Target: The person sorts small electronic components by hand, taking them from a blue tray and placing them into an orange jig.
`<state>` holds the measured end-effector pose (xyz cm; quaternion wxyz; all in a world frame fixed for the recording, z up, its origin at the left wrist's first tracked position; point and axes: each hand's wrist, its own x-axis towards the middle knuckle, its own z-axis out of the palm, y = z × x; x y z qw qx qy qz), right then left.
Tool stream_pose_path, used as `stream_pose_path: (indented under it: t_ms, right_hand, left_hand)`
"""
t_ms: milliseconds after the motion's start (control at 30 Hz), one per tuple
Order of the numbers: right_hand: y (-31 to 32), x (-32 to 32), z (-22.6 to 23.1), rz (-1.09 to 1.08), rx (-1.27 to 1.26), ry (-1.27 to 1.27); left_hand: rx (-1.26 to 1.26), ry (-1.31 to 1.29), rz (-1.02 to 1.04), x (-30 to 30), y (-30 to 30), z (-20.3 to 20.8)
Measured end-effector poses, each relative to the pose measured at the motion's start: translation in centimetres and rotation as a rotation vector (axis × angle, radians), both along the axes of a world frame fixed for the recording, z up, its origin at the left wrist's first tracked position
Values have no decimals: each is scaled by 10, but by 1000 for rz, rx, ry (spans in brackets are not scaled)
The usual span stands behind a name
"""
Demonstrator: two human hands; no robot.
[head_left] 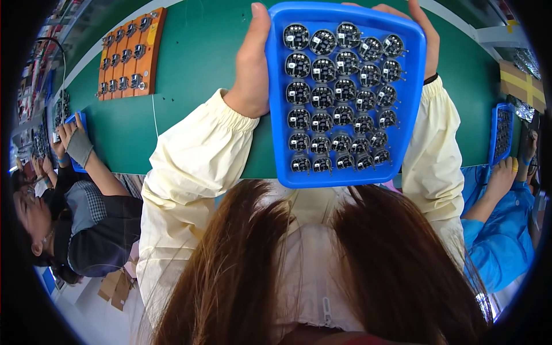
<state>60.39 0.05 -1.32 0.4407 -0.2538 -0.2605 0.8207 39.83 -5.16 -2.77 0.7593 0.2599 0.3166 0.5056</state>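
Note:
A blue plastic tray (275,138) is held up in front of me, tilted so that its inside shows. Rows of small round black circuit boards (345,90) with short leads lie in it. My left hand (251,69) grips the tray's left side, thumb up along the rim. Around the right side goes my right hand (426,37); its fingers are partly hidden behind the tray's far edge and right wall.
An orange fixture board (131,53) with several metal clamps lies on the green table (201,57) at the far left. Co-workers sit at both sides, one in dark clothes (103,230), one in blue (506,230), each near another blue tray. A taped carton (522,86) stands far right.

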Motion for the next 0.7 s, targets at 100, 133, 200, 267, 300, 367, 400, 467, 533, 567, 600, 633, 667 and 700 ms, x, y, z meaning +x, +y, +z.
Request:
stream_pose_path:
  t_ms: [100, 133, 200, 267, 300, 367, 400, 467, 533, 567, 600, 633, 667, 700]
  right_hand:
    - [0, 0, 0, -17, 0, 0]
    - [0, 0, -1, -26, 32, -40]
    - [1, 1, 0, -25, 18, -36]
    - [2, 1, -1, -24, 3, -32]
    - [3, 2, -1, -14, 8, -34]
    - [2, 2, -2, -5, 11, -35]
    - [2, 2, -1, -6, 21, -29]
    - [2, 2, -1, -9, 30, -24]
    - [3, 3, -1, 0, 10, -22]
    - [4, 4, -2, -1, 10, -22]
    - [4, 4, -2, 11, 8, -13]
    - [4, 4, -2, 22, 6, -4]
    - [4, 4, -3, 21, 7, -3]
    - [4, 4, -3, 17, -7, 10]
  left_hand:
    - [2, 15, -1, 0, 0, 0]
    - [2, 10, -7, 0, 0, 1]
    - [7, 12, -9, 1, 0, 2]
    - [13, 13, -11, 0, 0, 2]
    - [18, 0, -23, -1, 0, 0]
    - [22, -14, -35, -3, 1, -2]
    - [21, 7, -23, -3, 1, -2]
    - [18, 27, -12, -3, 2, -2]
    - [24, 45, -8, -4, 2, -3]
    - [24, 45, -9, -5, 2, -3]
    - [22, 41, -13, -5, 2, -3]
    - [19, 36, -17, -5, 1, -3]
    - [20, 38, -17, -6, 1, -3]
    - [22, 48, -13, -6, 1, -4]
